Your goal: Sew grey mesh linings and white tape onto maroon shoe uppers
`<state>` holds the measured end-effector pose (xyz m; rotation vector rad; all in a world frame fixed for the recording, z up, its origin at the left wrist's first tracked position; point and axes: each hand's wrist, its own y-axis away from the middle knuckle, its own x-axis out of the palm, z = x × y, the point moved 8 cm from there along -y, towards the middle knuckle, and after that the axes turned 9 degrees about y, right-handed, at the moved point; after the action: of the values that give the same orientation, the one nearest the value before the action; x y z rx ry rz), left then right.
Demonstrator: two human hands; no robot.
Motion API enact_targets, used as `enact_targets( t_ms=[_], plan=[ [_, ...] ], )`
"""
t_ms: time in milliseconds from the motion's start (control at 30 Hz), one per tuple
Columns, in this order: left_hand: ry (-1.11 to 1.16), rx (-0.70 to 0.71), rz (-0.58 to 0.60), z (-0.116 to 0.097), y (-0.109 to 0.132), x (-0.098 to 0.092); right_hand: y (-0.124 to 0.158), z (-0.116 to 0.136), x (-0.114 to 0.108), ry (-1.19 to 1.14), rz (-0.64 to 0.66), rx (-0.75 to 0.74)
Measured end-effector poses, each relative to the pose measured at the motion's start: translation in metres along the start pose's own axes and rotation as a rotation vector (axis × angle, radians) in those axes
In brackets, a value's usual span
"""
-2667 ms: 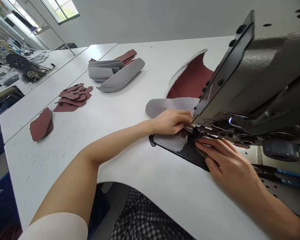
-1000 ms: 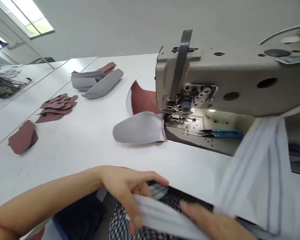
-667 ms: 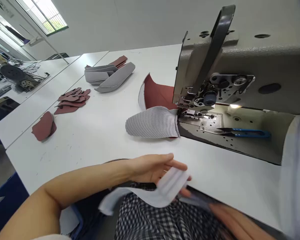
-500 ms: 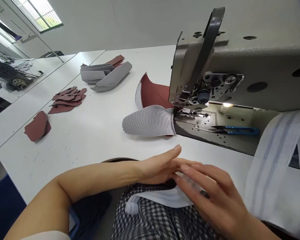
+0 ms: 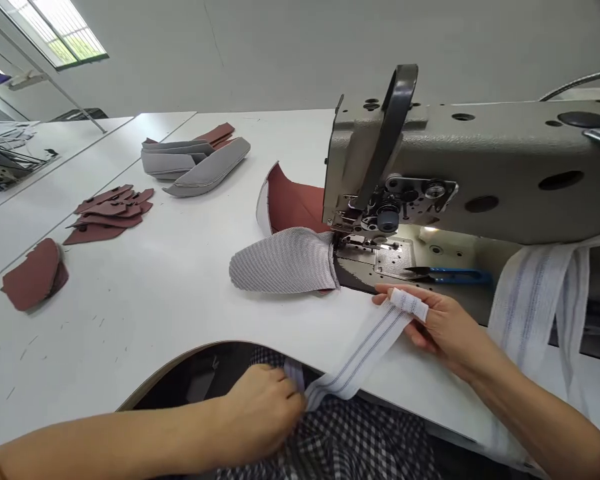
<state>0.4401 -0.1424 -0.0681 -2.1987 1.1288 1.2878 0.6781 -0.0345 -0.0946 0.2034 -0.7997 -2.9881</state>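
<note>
A flat woven white tape (image 5: 365, 353) with thin grey-blue stripes along its length runs taut between the person's two hands, slanting across the near edge of the smooth white counter (image 5: 145, 300). The right hand (image 5: 440, 323) rests on the counter in front of the sewing machine (image 5: 460, 167), with the tape's end folded over its forefinger and pinched there. The left hand (image 5: 260, 417) is closed on the tape's lower end, down in the curved cut-out of the counter, above a black-and-white checked lap. More of the same striped tape (image 5: 540, 300) hangs in soft folds at the right.

The machine is a grey metal block with a dark curved lever. A grey mesh-textured rounded piece (image 5: 285, 261) with a dark red lining lies at its foot. Blue-handled snips (image 5: 450, 273) lie on the machine bed. Farther left lie long grey padded pieces (image 5: 195, 163), flat dark red cut shapes (image 5: 107, 213) in a loose heap, and a stack of rounded red pieces (image 5: 33, 273).
</note>
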Motion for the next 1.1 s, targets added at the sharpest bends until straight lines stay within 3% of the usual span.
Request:
enact_targets(
  t_ms=[100,200,267,333,433,500,600,700,800,967,1100],
  plan=[
    [-0.074,0.280,0.015,-0.032,-0.029,-0.014,0.001,-0.001,0.007,-0.042,0.023,0.009],
    [-0.143,0.328,0.039,-0.036,-0.045,-0.011,0.002,0.002,0.009,-0.102,-0.018,-0.092],
    [-0.096,0.325,0.064,-0.035,-0.050,-0.011,0.003,0.009,0.011,-0.023,-0.055,-0.274],
    [-0.069,0.362,0.084,-0.036,-0.055,-0.018,0.009,0.021,0.017,0.226,-0.096,-0.532],
    [-0.243,0.342,-0.021,-0.025,-0.078,-0.045,0.020,0.036,0.032,0.639,-0.184,-0.920],
    [-0.390,0.229,-0.112,-0.004,-0.098,-0.062,0.017,0.041,0.038,0.817,-0.216,-1.048],
    [-0.436,0.092,-0.187,0.031,-0.121,-0.071,0.003,0.044,0.039,0.979,-0.222,-1.105],
    [-0.321,0.035,-0.239,0.056,-0.126,-0.074,-0.003,0.043,0.044,1.092,-0.203,-1.149],
    [-0.019,-0.045,-0.261,0.075,-0.122,-0.085,-0.005,0.043,0.051,1.163,-0.187,-1.142],
    [0.731,-0.286,-0.300,0.109,-0.118,-0.112,-0.012,0.052,0.064,1.210,-0.128,-1.037],
    [0.859,-0.332,-0.303,0.113,-0.122,-0.122,-0.021,0.061,0.076,1.231,-0.106,-0.981]
  ],
)
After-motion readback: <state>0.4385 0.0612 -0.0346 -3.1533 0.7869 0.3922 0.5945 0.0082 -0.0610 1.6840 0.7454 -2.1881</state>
